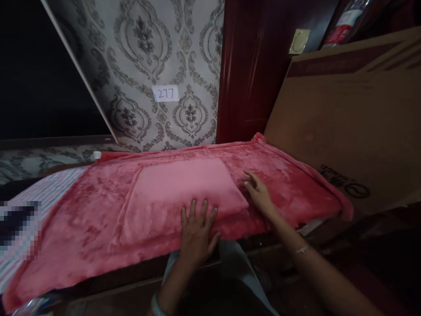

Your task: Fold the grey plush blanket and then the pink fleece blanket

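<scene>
A folded pink plush cloth [184, 184], roughly rectangular, lies on a larger rose-red fleece blanket [289, 180] spread out flat. My left hand [196, 232] rests palm down with fingers spread on the near edge of the folded cloth. Beside that cloth's right edge is my right hand [258, 191], its fingers loosely bent and apart, pointing left. Nothing shows between them; whether the fingertips touch the fabric I cannot tell.
A large cardboard box [348, 118] stands along the right side, with a bottle [345, 26] behind its top edge. A dark screen [49, 79] is at the left, above striped cloth [52, 193]. Patterned wallpaper with a paper marked 277 [165, 93] rises behind the blanket.
</scene>
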Demonstrator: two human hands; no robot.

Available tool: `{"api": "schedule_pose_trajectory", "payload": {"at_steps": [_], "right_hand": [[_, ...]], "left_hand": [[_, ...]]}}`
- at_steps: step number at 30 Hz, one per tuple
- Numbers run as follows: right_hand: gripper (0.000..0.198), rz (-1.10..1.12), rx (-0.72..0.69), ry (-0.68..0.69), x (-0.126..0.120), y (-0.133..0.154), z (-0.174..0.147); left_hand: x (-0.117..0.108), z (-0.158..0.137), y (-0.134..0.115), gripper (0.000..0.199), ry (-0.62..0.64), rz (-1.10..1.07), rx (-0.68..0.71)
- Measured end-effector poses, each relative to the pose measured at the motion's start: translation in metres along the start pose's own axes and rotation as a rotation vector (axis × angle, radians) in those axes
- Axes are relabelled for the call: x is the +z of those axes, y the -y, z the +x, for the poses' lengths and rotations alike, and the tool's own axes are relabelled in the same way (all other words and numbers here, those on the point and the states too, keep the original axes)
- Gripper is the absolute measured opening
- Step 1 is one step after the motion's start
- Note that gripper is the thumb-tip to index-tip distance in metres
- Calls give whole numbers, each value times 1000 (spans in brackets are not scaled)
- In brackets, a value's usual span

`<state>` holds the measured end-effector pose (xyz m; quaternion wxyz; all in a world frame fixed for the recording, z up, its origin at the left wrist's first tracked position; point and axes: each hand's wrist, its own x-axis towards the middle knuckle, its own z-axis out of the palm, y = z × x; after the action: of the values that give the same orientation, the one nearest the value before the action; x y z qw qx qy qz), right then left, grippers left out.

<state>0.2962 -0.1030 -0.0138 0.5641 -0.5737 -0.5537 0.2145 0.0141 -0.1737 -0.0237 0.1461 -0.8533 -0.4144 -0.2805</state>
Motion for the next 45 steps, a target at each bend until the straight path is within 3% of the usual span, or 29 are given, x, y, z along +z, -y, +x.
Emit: {"api": "schedule_pose_trajectory", "payload": {"at_steps": [3,5,10,13,18,23,26,30,36,41,45], "right_hand": [[64,1,83,9,-10,2,-50],[66,7,112,41,-11,3,-67],[73,5,183,81,-5,10,-64],[73,-68,227,109,-1,13,-55],[72,0,146,110,8,7,-54],[75,9,99,58,14,-3,-57],[74,23,72,30,15,-6,-59],[82,21,152,15,12,-5,-63],[69,51,105,-1,11,-1,-67],[71,48,118,20,19,-3,-68],[72,-17,95,-5,24,-5,-70]], "left_hand": [[-3,0,-1,65,22,-31,-9],[-4,0,-4,61,42,-39,-8],[-21,-3,4,57,98,-31,27],[-42,-12,33,57,105,39,-74],[-75,-44,95,62,122,169,-337],[-79,-72,123,61,194,134,-415],[-76,-79,132,61,179,86,-365],[-77,-82,140,60,215,72,-321],[-89,-80,140,62,247,98,-307],[-94,-77,140,67,202,127,-409],[-86,-80,143,69,137,91,-520]]}}
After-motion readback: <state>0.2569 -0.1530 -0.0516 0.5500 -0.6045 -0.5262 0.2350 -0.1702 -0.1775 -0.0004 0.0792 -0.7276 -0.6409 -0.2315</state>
